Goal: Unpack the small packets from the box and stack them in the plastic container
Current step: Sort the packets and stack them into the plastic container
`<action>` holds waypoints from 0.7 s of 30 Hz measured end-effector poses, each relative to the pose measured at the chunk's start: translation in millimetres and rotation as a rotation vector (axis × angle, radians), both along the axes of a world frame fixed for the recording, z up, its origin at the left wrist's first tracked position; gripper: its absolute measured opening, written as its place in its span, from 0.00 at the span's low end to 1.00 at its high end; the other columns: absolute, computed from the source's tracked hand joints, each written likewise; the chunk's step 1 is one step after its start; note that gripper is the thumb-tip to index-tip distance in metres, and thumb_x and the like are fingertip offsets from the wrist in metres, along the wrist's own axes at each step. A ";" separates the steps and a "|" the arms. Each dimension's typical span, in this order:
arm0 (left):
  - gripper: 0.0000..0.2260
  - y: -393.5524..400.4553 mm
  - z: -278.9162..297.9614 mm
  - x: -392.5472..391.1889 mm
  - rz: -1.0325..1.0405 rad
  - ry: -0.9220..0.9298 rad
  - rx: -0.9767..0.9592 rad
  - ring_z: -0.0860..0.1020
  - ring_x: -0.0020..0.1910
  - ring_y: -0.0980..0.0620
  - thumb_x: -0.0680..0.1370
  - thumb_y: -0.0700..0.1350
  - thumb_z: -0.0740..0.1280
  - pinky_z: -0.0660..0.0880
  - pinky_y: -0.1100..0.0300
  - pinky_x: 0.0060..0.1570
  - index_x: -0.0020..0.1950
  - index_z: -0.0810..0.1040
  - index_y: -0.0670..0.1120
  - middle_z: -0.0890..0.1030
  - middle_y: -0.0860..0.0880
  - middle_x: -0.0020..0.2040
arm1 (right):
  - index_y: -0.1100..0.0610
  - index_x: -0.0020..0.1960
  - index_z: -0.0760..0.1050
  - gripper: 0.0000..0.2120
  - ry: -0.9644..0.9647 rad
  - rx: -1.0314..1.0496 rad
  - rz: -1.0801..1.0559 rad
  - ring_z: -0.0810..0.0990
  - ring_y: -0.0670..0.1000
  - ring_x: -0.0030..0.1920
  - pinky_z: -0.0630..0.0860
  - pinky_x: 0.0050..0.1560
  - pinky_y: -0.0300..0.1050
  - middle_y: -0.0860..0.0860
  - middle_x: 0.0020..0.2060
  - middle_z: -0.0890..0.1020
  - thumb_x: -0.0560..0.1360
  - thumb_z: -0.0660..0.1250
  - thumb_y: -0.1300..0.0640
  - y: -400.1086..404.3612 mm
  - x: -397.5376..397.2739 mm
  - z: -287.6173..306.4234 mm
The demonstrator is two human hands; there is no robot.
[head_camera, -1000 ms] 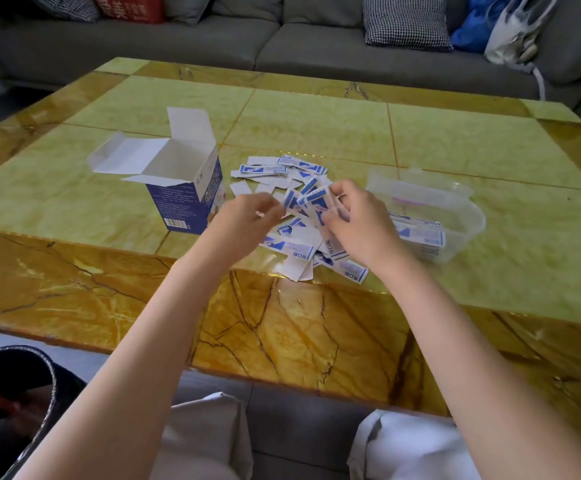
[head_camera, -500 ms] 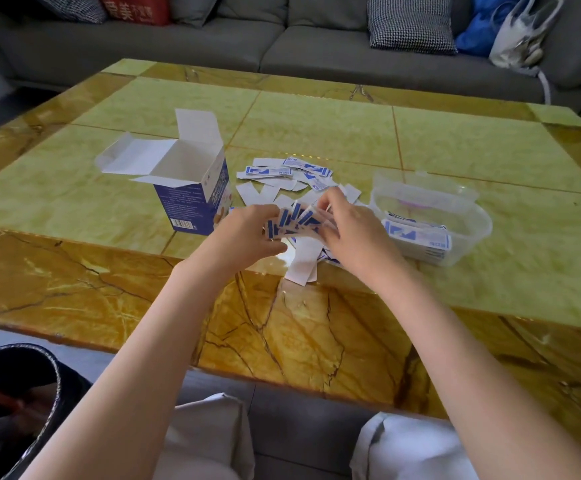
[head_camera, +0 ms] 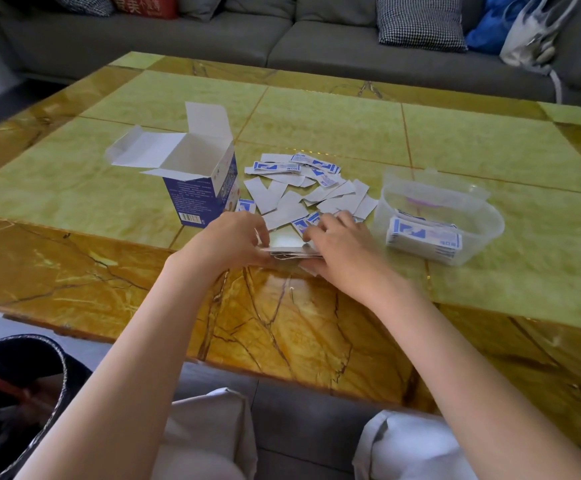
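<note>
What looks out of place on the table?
Loose packets lie scattered, some face down, between the open box and plastic container. Only one neat stack sits inside. Both hands are squaring another bundle.

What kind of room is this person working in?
Most likely a home living room: a grey sofa with checked cushions stands behind a low marble-patterned coffee table, and bags are piled on the sofa's right end.
</note>
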State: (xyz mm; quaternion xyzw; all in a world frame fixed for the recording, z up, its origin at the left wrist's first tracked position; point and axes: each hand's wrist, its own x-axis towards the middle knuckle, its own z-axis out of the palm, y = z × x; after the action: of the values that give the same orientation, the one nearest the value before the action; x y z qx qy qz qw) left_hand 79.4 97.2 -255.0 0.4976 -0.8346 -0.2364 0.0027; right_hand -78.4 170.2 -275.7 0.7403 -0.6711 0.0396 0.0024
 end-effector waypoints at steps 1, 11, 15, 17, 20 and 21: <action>0.11 0.0 0.3 0.3 0.000 0.007 0.001 0.73 0.46 0.54 0.72 0.48 0.71 0.69 0.61 0.45 0.52 0.78 0.47 0.78 0.50 0.50 | 0.54 0.60 0.72 0.17 -0.017 0.000 -0.023 0.67 0.53 0.60 0.67 0.56 0.47 0.51 0.57 0.73 0.75 0.62 0.46 0.5 -2.5 2.9; 0.14 5.5 0.4 -12.1 -0.059 0.050 -0.017 0.76 0.47 0.53 0.73 0.46 0.70 0.71 0.63 0.44 0.58 0.77 0.45 0.80 0.47 0.54 | 0.55 0.54 0.77 0.09 -0.246 0.073 -0.081 0.71 0.49 0.46 0.65 0.44 0.40 0.48 0.43 0.71 0.78 0.61 0.55 -1.4 -6.3 13.0; 0.12 6.2 -0.3 -13.7 -0.071 0.009 -0.078 0.77 0.49 0.51 0.74 0.46 0.68 0.74 0.60 0.45 0.57 0.78 0.46 0.81 0.47 0.52 | 0.54 0.54 0.75 0.09 -0.113 0.050 -0.104 0.74 0.53 0.52 0.69 0.43 0.44 0.51 0.47 0.76 0.79 0.58 0.54 2.3 -9.8 16.1; 0.13 4.6 -1.5 -12.4 -0.067 -0.011 -0.121 0.77 0.49 0.51 0.74 0.47 0.68 0.74 0.60 0.45 0.58 0.78 0.47 0.81 0.47 0.52 | 0.54 0.53 0.76 0.08 -0.112 0.054 -0.116 0.76 0.54 0.49 0.70 0.41 0.44 0.52 0.47 0.77 0.79 0.58 0.56 3.0 -11.7 17.9; 0.14 2.3 -2.5 -10.9 -0.026 -0.011 -0.141 0.76 0.52 0.51 0.73 0.47 0.69 0.72 0.60 0.48 0.58 0.78 0.46 0.80 0.47 0.55 | 0.56 0.51 0.78 0.09 -0.170 0.073 -0.085 0.75 0.52 0.46 0.67 0.41 0.42 0.51 0.43 0.72 0.78 0.59 0.59 0.6 -10.6 18.6; 0.15 1.9 -2.4 -10.8 -0.013 0.002 -0.133 0.76 0.52 0.51 0.73 0.46 0.70 0.72 0.60 0.49 0.58 0.78 0.46 0.79 0.47 0.55 | 0.57 0.50 0.78 0.09 -0.179 0.066 -0.079 0.73 0.52 0.45 0.66 0.42 0.41 0.51 0.42 0.70 0.78 0.59 0.60 -0.6 -10.2 18.4</action>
State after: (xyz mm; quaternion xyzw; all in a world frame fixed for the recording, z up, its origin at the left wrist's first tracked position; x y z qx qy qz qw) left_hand 68.6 99.1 -257.4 0.4908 -0.8515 -0.1811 0.0349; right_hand -88.6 169.7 -257.3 0.7062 -0.6984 0.0834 -0.0806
